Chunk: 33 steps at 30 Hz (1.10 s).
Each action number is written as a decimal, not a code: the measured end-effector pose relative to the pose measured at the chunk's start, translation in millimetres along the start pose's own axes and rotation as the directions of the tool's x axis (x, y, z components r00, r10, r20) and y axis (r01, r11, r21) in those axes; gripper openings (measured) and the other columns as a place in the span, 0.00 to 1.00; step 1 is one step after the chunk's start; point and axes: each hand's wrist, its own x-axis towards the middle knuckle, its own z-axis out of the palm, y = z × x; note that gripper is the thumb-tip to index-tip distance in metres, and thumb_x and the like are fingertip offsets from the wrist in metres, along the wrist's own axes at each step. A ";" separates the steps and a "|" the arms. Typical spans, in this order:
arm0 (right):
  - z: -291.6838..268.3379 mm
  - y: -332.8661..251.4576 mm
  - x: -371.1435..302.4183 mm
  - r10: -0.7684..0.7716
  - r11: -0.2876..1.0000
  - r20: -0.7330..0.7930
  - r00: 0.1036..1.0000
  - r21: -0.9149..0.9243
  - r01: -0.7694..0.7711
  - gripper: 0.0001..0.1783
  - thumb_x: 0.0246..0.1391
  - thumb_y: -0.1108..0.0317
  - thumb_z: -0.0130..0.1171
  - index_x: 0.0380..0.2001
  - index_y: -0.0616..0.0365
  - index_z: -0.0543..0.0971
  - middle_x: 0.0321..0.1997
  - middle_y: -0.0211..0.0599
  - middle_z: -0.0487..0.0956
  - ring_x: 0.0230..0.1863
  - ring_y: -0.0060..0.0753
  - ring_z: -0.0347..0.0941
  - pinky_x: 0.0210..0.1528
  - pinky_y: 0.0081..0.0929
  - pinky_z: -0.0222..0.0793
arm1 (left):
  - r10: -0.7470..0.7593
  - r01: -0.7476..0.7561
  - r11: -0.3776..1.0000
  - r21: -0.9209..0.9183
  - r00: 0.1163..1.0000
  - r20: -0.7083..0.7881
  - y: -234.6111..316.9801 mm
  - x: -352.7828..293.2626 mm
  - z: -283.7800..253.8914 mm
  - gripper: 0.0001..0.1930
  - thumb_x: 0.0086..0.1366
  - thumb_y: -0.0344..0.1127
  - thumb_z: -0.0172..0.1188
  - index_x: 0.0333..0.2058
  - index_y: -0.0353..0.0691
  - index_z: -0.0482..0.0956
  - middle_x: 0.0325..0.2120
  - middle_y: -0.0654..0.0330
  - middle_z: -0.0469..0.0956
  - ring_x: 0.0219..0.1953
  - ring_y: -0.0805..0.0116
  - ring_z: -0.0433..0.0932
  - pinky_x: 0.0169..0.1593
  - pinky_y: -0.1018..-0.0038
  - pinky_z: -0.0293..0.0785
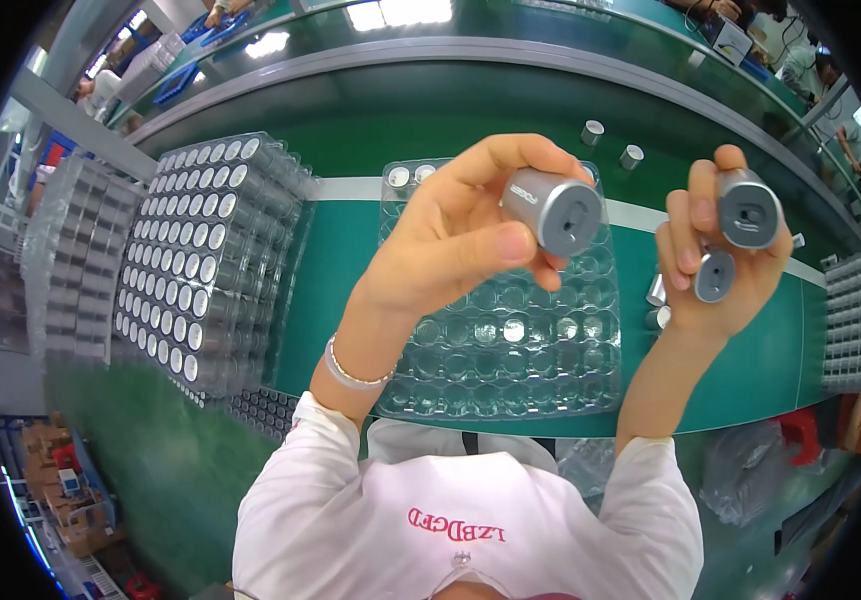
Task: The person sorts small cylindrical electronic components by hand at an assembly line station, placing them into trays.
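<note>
My left hand point(450, 230) is closed on a silver metal cylinder point(532, 200), its dark grey recessed end turned toward me. The thumb and fingers grip it by the sides, above a clear plastic tray point(430, 400) with rows of round pockets. To the right, my right hand point(725, 250) holds two more such cylinders: a larger-looking one point(748, 212) at the fingertips and another point(714, 275) lower, against the palm. Both show grey ends, and their bodies are partly hidden by the fingers. Several silver cylinders stand in the tray's far row, partly behind my left hand.
Tall stacks of filled clear trays point(185, 260) stand at the left, and another stack point(850, 320) at the far right. Loose cylinders point(631, 157) stand on the green table beyond the tray, others beside my right wrist. A metal rail point(450, 50) runs along the back.
</note>
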 end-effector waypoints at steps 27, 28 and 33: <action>-100.0 -34.5 13.7 0.282 0.492 -0.144 0.949 -0.827 -0.271 0.19 0.47 0.67 0.51 0.45 0.60 0.72 0.32 0.31 0.74 0.16 0.13 0.62 0.19 0.11 0.58 | -0.166 0.305 0.424 0.852 0.952 -0.258 -95.2 57.4 -40.6 0.22 0.46 0.24 0.64 0.42 0.36 0.70 0.35 0.57 0.74 0.31 0.71 0.75 0.36 0.77 0.74; -102.1 -35.6 13.6 0.314 0.471 -0.132 0.940 -0.838 -0.275 0.19 0.47 0.67 0.51 0.45 0.59 0.72 0.33 0.32 0.74 0.17 0.13 0.62 0.19 0.12 0.58 | -0.169 0.305 0.428 0.851 0.952 -0.256 -100.9 61.1 -45.3 0.22 0.46 0.24 0.64 0.42 0.36 0.70 0.35 0.57 0.74 0.31 0.71 0.75 0.36 0.77 0.74; -108.5 -40.8 11.0 0.339 0.342 -0.225 0.913 -0.875 -0.343 0.19 0.46 0.70 0.51 0.46 0.54 0.72 0.31 0.30 0.72 0.17 0.13 0.62 0.19 0.12 0.58 | -0.216 0.218 0.263 0.940 0.963 -0.163 -127.9 74.6 -61.7 0.20 0.42 0.29 0.67 0.36 0.37 0.73 0.29 0.58 0.76 0.28 0.67 0.75 0.35 0.75 0.73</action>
